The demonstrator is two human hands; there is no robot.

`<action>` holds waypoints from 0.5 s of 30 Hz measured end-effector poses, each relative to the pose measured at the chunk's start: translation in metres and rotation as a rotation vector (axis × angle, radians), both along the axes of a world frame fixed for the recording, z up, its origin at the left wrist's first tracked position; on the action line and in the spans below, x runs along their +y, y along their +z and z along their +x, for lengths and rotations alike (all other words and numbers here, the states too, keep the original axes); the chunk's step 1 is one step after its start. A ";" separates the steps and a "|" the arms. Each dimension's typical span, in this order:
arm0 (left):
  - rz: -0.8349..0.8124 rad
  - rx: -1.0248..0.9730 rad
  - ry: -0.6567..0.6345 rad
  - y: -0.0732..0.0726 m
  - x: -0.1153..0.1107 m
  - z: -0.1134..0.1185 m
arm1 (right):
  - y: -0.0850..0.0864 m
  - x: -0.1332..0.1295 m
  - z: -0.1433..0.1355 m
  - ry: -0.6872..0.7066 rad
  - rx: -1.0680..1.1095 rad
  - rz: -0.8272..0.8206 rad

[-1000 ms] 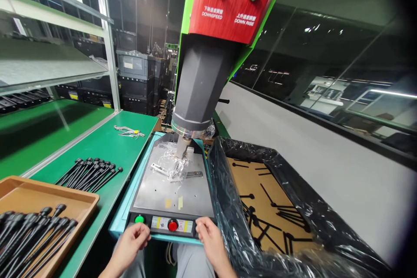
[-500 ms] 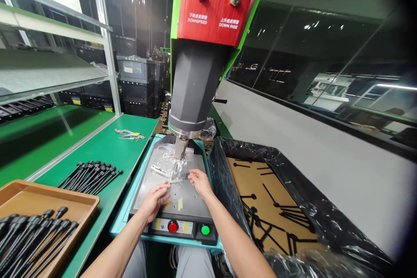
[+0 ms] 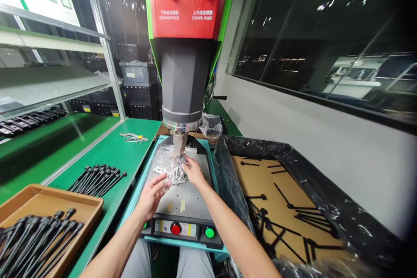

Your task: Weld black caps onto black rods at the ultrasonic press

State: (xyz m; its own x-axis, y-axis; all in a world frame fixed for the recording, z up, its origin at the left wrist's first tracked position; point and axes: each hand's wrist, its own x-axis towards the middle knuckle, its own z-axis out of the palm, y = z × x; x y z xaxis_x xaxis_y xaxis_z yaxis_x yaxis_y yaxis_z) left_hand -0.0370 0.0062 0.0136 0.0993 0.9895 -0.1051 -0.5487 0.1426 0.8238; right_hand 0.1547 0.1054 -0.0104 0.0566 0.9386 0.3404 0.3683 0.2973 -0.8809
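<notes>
Clear plastic film point(image 3: 167, 160) lies crumpled over the fixture on the machine's metal plate point(image 3: 192, 202), under the metal horn point(image 3: 180, 142). My right hand point(image 3: 194, 171) is at the film's right side, its fingertips closed together beside the horn; whether film is pinched between them is too small to tell. At the film's lower left edge is my left hand point(image 3: 153, 193), palm facing inward, with thumb and fingers bent around the edge of the film.
On the left, black rods with round heads lie on the green table point(image 3: 130, 156) and in a brown tray point(image 3: 93, 202). Pliers point(image 3: 133, 137) lie farther back. At right stands a black-lined box point(image 3: 280, 150) with more rods. Red point(image 3: 175, 228) and green point(image 3: 209, 232) buttons sit in front.
My right hand has moved forward and inward to the film beside the horn. My left hand has come up to the film's lower left edge. The view has turned slightly.
</notes>
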 end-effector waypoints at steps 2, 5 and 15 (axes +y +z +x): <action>0.012 0.003 0.018 0.010 0.003 0.000 | 0.005 0.005 -0.002 0.008 -0.025 0.022; 0.049 -0.009 0.028 0.027 0.014 0.000 | 0.015 0.015 -0.005 0.032 -0.061 0.054; 0.129 0.015 0.100 0.058 0.055 0.001 | 0.047 0.019 -0.002 0.139 0.016 0.021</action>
State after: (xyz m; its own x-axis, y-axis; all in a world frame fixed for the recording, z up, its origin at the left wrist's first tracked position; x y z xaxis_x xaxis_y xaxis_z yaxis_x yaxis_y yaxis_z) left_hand -0.0358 0.0614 0.0715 -0.0011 0.9997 0.0226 -0.5424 -0.0196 0.8399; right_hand 0.1523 0.1243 0.0364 -0.0674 0.9304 0.3604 0.3079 0.3630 -0.8794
